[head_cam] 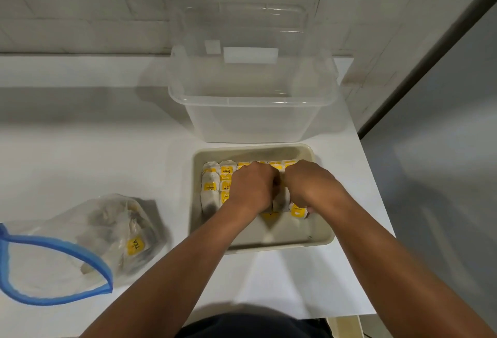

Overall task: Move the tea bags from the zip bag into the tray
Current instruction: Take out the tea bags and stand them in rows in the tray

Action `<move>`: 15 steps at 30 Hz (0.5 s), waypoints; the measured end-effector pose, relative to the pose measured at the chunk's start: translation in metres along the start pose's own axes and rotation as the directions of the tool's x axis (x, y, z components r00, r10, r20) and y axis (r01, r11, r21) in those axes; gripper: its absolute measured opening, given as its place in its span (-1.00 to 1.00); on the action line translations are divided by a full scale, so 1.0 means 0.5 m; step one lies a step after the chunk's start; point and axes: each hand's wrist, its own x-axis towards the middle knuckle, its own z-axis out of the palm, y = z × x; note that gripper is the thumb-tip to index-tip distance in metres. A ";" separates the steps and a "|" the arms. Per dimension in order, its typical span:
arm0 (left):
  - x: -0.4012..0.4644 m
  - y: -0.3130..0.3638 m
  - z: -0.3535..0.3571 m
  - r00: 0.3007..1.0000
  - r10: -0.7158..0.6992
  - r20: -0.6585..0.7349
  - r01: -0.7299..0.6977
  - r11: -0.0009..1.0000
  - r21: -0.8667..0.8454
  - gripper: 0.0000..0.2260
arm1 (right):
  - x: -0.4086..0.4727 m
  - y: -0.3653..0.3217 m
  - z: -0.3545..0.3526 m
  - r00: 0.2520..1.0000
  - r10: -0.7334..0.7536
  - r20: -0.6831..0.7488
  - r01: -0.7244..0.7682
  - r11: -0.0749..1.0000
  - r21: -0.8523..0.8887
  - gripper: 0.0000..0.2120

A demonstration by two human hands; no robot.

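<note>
A beige tray (321,239) sits on the white table and holds several tea bags (212,190) with yellow tags, laid in rows. Both hands are inside the tray, over the rows. My left hand (251,187) and my right hand (309,183) have their fingers curled down onto tea bags near the middle, and the fingertips are hidden. At the left lies a clear zip bag (67,254) with a blue seal, its mouth open toward me. Several tea bags (134,243) lie in it.
A large clear plastic bin (250,112) stands just behind the tray, with its lid leaning on the brick wall. The table's right edge (376,203) runs close beside the tray. A grey floor lies beyond it.
</note>
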 end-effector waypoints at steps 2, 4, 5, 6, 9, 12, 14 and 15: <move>-0.002 0.001 -0.002 1.000 0.004 -0.001 -0.004 1.000 0.015 -0.84 | 0.008 -0.002 -0.001 1.000 0.016 -0.016 -0.016 1.000 -0.006 -0.75; -0.004 0.002 -0.003 1.000 -0.003 0.007 0.003 0.999 0.044 -0.86 | 0.017 -0.008 0.000 0.998 0.017 -0.057 -0.017 1.000 0.006 -0.86; -0.004 0.002 -0.003 1.000 -0.009 0.011 0.008 0.998 0.055 -0.87 | 0.023 -0.011 0.001 0.996 0.026 -0.080 -0.025 1.000 0.017 -0.87; -0.004 0.001 -0.002 1.000 -0.011 0.014 0.010 0.998 0.062 -0.87 | 0.029 -0.012 0.004 0.995 0.044 -0.093 -0.042 0.999 0.028 -0.79; -0.007 0.000 -0.001 1.000 0.002 0.007 -0.002 0.997 0.077 -0.86 | 0.037 -0.014 0.012 0.992 0.055 -0.113 -0.056 0.998 0.000 -0.74; -0.008 -0.002 -0.004 1.000 0.012 -0.001 -0.012 0.996 0.084 -0.87 | 0.045 -0.017 0.016 0.990 0.051 -0.129 -0.053 0.999 -0.012 -0.76; -0.009 -0.001 -0.006 1.000 0.012 0.004 -0.012 0.997 0.071 -0.86 | 0.052 -0.018 0.018 0.987 0.057 -0.147 -0.056 0.998 0.016 -0.78; -0.009 -0.002 -0.007 1.000 0.012 0.003 -0.012 0.998 0.060 -0.86 | 0.054 -0.019 0.018 0.987 0.057 -0.152 -0.053 0.998 0.031 -0.78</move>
